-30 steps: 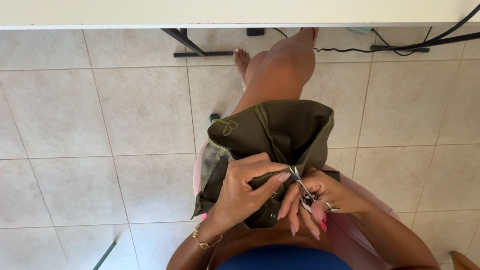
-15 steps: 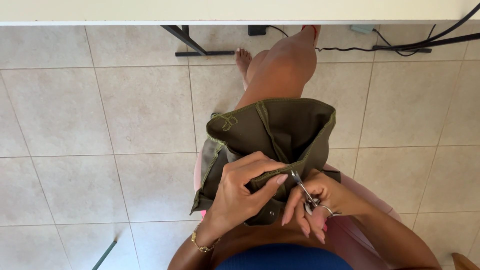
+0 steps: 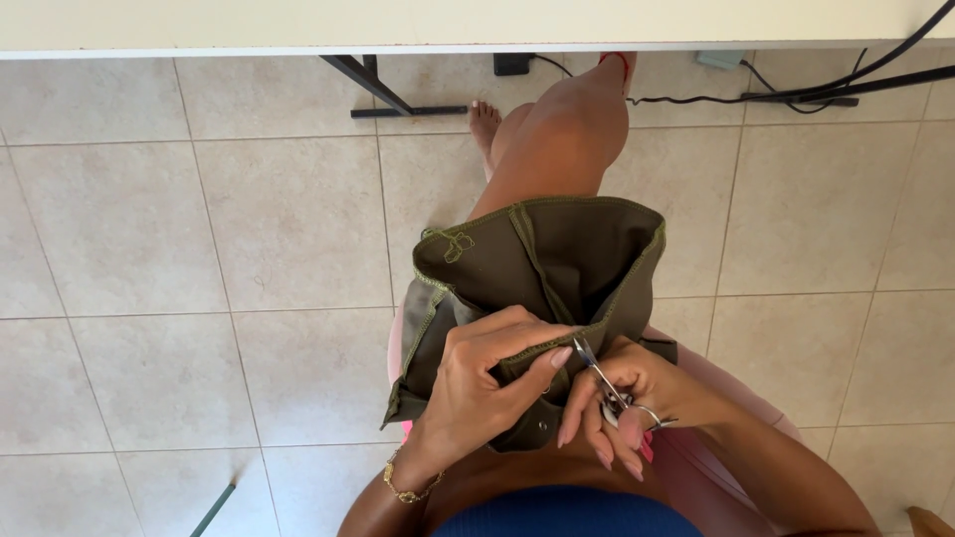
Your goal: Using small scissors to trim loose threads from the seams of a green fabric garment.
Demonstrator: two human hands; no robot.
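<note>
While left hand (image 3: 477, 383) pinches the olive garment (image 3: 557, 268) seam and right hand (image 3: 622, 398) grips small scissors (image 3: 597, 373), risk: blade tips nick fabric or thumb.

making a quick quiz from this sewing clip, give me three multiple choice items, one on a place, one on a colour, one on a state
1. Where does the garment lie?
A. on the person's lap
B. on the floor tiles
C. on the tabletop

2. What colour is the garment?
A. red
B. olive green
C. white

3. What is the right hand doing?
A. resting empty
B. holding small scissors at the seam
C. gripping the cable

Answers:
1 A, the cloth drapes over the thigh above the pink seat.
2 B, the fabric is olive with green stitching.
3 B, the fingers hold the metal scissors, their tips at the hem pinched by the left hand.
</note>
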